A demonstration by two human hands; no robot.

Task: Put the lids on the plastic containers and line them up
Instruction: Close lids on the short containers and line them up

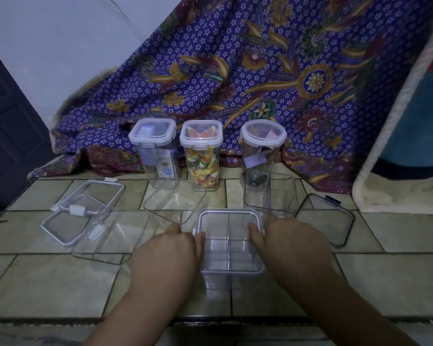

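A clear divided container (229, 248) with a white-rimmed lid on top stands on the tiled floor in front of me. My left hand (168, 255) presses its left side and my right hand (288, 243) its right side, thumbs on the lid's edges. Three open clear containers lie around it: one at the left (110, 237), one behind (175, 199), one at the back right (270, 193). Two white-rimmed lids (93, 196) (63, 228) lie at the left. A black-rimmed lid (328, 218) lies at the right.
Three lidded jars stand in a row at the back: one with packets (155, 151), one with bright sweets (201, 156), a round one (263, 151). Patterned purple cloth (235, 71) hangs behind them. A mattress edge (390, 136) leans at the right.
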